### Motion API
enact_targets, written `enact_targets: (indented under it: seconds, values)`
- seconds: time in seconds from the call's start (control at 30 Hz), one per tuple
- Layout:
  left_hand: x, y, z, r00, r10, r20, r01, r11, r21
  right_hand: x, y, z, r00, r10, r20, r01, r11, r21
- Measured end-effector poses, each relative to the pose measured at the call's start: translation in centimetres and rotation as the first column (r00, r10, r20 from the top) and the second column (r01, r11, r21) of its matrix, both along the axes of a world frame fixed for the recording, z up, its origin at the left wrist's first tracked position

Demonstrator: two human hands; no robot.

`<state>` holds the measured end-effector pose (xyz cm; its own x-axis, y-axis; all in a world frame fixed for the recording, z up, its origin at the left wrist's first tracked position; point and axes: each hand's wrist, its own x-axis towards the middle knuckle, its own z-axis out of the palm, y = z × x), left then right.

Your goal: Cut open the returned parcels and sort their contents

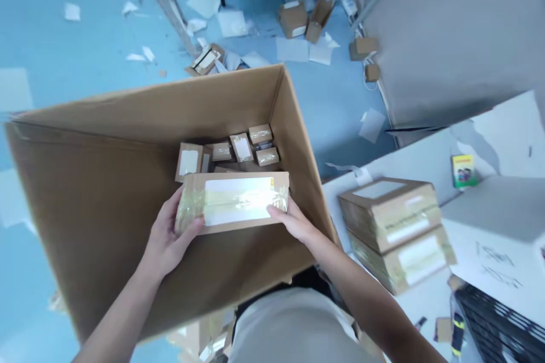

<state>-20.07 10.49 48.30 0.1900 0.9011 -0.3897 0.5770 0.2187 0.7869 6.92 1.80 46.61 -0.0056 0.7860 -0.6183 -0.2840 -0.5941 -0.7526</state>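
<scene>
Between my two hands is a long brown cardboard box (238,231), wrapped in shiny clear tape with a white label on its upper face. My left hand (168,238) grips its left end, thumb on the front. At the right end my right hand (293,218) holds it, thumb over the label. The held box is over the open mouth of a large cardboard carton (106,227). Down inside the carton lie several small taped boxes, among them a labelled box (188,161) and a smaller one (242,148).
Two stacked taped boxes (387,215) stand on a white surface to the right, near a small yellow-green box (464,171). A black crate (498,317) is at lower right. Paper scraps and small boxes (293,18) litter the blue floor beyond, by a table's legs.
</scene>
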Motion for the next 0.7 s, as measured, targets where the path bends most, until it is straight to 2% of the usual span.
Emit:
enact_targets:
  seconds: [0.07, 0.13, 0.2, 0.27, 0.37, 0.47, 0.53, 0.6, 0.7]
  values:
    - [1.4, -3.0, 6.1, 0.992, -0.089, -0.093, 0.094, 0.994, 0.047, 2.0, -4.8, 4.9, 0.998, 0.056, -0.015, -0.054, 0.994, 0.094]
    - [3.1, -6.4, 10.7, 0.976, -0.168, -0.141, 0.177, 0.983, 0.052, 3.9, -10.3, 8.6, 0.993, 0.096, -0.069, -0.086, 0.986, 0.144]
    - [5.1, -9.9, 13.8, 0.960, -0.248, -0.127, 0.254, 0.966, 0.040, 5.7, -16.2, 11.3, 0.987, 0.095, -0.133, -0.074, 0.985, 0.157]
    - [7.4, -13.1, 15.7, 0.940, -0.327, -0.095, 0.330, 0.944, 0.017, 7.2, -22.0, 13.3, 0.985, 0.059, -0.159, -0.034, 0.987, 0.155]
    - [12.0, -17.3, 17.0, 0.871, -0.491, -0.024, 0.489, 0.870, -0.060, 9.3, -30.6, 15.0, 0.989, -0.076, -0.124, 0.095, 0.983, 0.156]
    - [17.7, -21.1, 17.1, 0.735, -0.671, 0.096, 0.677, 0.718, -0.163, 10.6, -39.0, 15.3, 0.956, -0.291, -0.029, 0.292, 0.945, 0.145]
    - [21.8, -23.6, 16.6, 0.640, -0.753, 0.154, 0.767, 0.613, -0.191, 10.8, -43.9, 14.9, 0.895, -0.446, 0.033, 0.438, 0.890, 0.127]
    - [25.7, -26.1, 15.7, 0.540, -0.820, 0.187, 0.840, 0.514, -0.174, 10.7, -47.9, 13.9, 0.806, -0.586, 0.082, 0.579, 0.810, 0.099]
    - [30.8, -29.4, 13.5, 0.408, -0.884, 0.229, 0.913, 0.390, -0.123, 10.6, -51.8, 11.7, 0.668, -0.732, 0.136, 0.731, 0.679, 0.064]
